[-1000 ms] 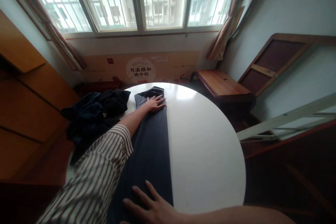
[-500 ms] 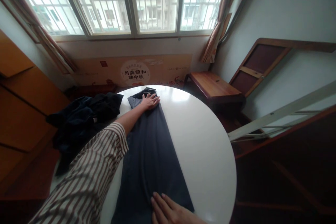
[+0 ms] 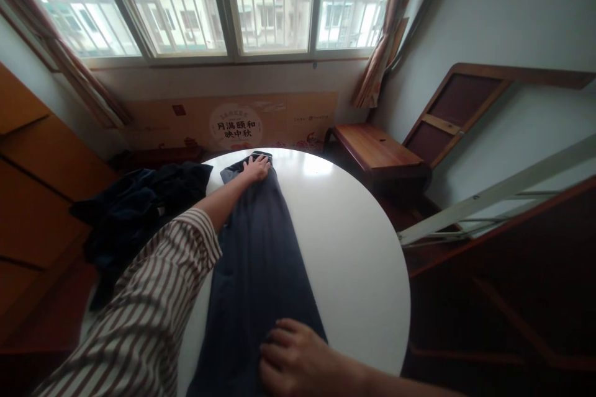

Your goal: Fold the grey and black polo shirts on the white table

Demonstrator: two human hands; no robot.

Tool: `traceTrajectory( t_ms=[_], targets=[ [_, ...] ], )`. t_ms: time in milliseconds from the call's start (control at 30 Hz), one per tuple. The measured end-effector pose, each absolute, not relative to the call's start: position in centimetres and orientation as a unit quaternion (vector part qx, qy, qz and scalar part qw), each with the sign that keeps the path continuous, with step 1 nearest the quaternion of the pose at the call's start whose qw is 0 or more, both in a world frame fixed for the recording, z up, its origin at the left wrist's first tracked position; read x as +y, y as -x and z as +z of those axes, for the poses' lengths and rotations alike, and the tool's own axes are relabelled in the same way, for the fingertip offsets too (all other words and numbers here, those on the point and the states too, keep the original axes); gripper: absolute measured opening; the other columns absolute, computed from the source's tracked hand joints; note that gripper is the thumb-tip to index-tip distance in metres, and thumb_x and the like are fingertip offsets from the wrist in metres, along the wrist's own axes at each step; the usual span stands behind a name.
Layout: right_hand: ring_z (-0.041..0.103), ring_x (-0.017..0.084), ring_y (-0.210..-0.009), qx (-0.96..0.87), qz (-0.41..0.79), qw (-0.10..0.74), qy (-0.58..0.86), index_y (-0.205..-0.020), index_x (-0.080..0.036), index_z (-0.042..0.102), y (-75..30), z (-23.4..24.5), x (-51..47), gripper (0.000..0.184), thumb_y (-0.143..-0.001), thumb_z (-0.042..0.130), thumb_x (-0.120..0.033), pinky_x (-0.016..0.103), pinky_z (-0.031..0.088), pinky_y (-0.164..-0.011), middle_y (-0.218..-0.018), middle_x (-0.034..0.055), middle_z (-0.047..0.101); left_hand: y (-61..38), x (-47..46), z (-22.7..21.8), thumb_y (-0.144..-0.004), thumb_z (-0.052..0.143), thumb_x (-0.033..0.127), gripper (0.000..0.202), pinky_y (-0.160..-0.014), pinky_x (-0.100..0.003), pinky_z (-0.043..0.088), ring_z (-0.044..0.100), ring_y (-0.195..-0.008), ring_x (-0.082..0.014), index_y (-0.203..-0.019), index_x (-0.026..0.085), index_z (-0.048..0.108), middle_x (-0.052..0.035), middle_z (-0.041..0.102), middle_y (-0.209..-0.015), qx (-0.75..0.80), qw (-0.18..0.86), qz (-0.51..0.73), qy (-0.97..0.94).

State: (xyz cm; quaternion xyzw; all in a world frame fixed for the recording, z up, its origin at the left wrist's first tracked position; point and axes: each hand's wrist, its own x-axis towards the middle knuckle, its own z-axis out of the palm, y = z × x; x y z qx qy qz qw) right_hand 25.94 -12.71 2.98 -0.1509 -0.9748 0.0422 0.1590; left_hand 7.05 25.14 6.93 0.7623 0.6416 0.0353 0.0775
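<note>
A pair of dark navy trousers (image 3: 261, 260) lies lengthwise on a round white table (image 3: 358, 242), its waistband at the far edge. My left hand (image 3: 256, 167) rests on the cloth just below the waistband, palm down with fingers spread. Nearer to me, my right hand (image 3: 295, 353) lies over the trouser leg, its fingers bent and somewhat apart, fingertips against the fabric. The lower end of the trousers runs out of view at the bottom.
A heap of dark clothes (image 3: 144, 211) sits at the table's left side. Beyond the table stands a low wooden stool or bench (image 3: 377, 146), with a wood-framed panel (image 3: 459, 105) leaning by the wall. Orange cabinets (image 3: 41, 192) line the left. Barred windows (image 3: 274, 6) are ahead.
My right hand has gone from lying flat with straight fingers to bent fingers, slightly farther up the trouser leg. My left hand stays by the waistband. The view has shifted slightly.
</note>
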Motion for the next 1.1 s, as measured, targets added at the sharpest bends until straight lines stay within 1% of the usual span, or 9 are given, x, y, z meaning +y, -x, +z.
traceTrajectory(
  t_ms=[100,167,267,367,500,667,867,967,1100],
  targets=[
    [0.056,0.029,-0.122,-0.955,0.099,0.149,0.238,-0.117,-0.015,0.064,-26.6,7.0,-8.1,0.039,-0.100,0.045,-0.044,0.049,0.042,-0.104,-0.128,0.0159,0.064,-7.1,20.0,6.8,-0.104,0.023,0.036,0.056,-0.116,-0.064,0.014,0.010,-0.149,-0.0391,-0.155,0.015,0.030,-0.0101,0.017,-0.164,0.612,0.039,0.050,-0.788],
    [0.037,0.034,-0.140,-0.945,0.111,0.128,0.279,-0.139,-0.019,0.053,-26.9,7.4,-5.1,0.050,-0.100,0.043,-0.048,0.056,0.034,-0.110,-0.149,0.0162,0.047,-6.4,14.7,5.9,-0.103,0.026,0.034,0.054,-0.118,-0.062,0.014,0.012,-0.150,-0.0349,-0.152,0.016,0.036,-0.0090,0.023,-0.163,0.575,0.016,0.047,-0.817],
    [0.016,0.038,-0.149,-0.934,0.118,0.082,0.328,-0.152,-0.028,0.039,-27.5,5.2,-2.4,0.064,-0.096,0.045,-0.059,0.064,0.020,-0.114,-0.162,0.0130,0.026,-4.3,5.6,3.8,-0.103,0.028,0.038,0.053,-0.117,-0.061,0.019,0.016,-0.150,-0.0326,-0.151,0.017,0.039,-0.0102,0.027,-0.161,0.523,0.007,0.040,-0.851],
    [0.010,0.038,-0.150,-0.931,0.121,0.070,0.336,-0.153,-0.032,0.035,-28.1,3.0,-1.7,0.066,-0.095,0.045,-0.061,0.063,0.014,-0.116,-0.164,0.0093,0.017,-1.6,-1.7,2.2,-0.103,0.030,0.043,0.056,-0.117,-0.059,0.024,0.018,-0.150,-0.0315,-0.153,0.018,0.035,-0.0111,0.028,-0.161,0.532,0.036,0.047,-0.845],
    [0.012,0.040,-0.149,-0.931,0.105,0.071,0.344,-0.152,-0.029,0.038,-27.9,3.2,-2.6,0.061,-0.097,0.045,-0.055,0.067,0.012,-0.114,-0.163,0.0120,0.021,1.4,-5.7,1.6,-0.102,0.032,0.041,0.057,-0.116,-0.053,0.031,0.026,-0.147,-0.0316,-0.150,0.011,0.038,-0.0170,0.032,-0.158,0.580,0.046,0.108,-0.806],
    [0.023,0.035,-0.148,-0.959,0.152,0.082,0.225,-0.151,-0.023,0.040,-25.7,5.3,-6.8,0.059,-0.100,0.042,-0.052,0.065,0.013,-0.116,-0.159,0.0138,0.033,2.9,-5.9,2.3,-0.098,0.037,0.026,0.047,-0.114,-0.050,0.037,0.044,-0.135,-0.0295,-0.141,0.010,0.049,-0.0181,0.050,-0.143,0.589,0.032,0.168,-0.790],
    [0.013,0.034,-0.150,-0.969,0.228,0.067,0.071,-0.155,-0.032,0.030,-24.3,6.2,-12.1,0.070,-0.093,0.051,-0.059,0.067,0.014,-0.116,-0.162,0.0070,0.026,1.2,-2.3,4.4,-0.079,0.041,0.001,0.056,-0.111,-0.039,0.042,0.053,-0.123,-0.0243,-0.131,0.011,0.059,-0.0148,0.056,-0.129,0.530,0.015,0.173,-0.830],
    [0.006,0.035,-0.151,-0.965,0.250,0.058,0.052,-0.157,-0.028,0.023,-24.7,6.6,-13.1,0.076,-0.094,0.052,-0.055,0.069,0.010,-0.115,-0.163,0.0089,0.022,0.0,2.3,5.6,-0.086,0.042,0.006,0.052,-0.117,-0.040,0.034,0.044,-0.134,-0.0254,-0.135,0.012,0.057,-0.0137,0.052,-0.141,0.501,-0.001,0.131,-0.856],
    [0.004,0.036,-0.151,-0.969,0.238,0.048,0.035,-0.159,-0.025,0.016,-25.2,6.7,-13.4,0.072,-0.098,0.048,-0.045,0.071,0.011,-0.114,-0.163,0.0102,0.019,-0.9,8.2,6.9,-0.098,0.049,0.031,0.042,-0.116,-0.052,0.030,0.037,-0.139,-0.0318,-0.137,0.020,0.056,-0.0111,0.050,-0.147,0.572,-0.002,0.078,-0.816]
  ],
)
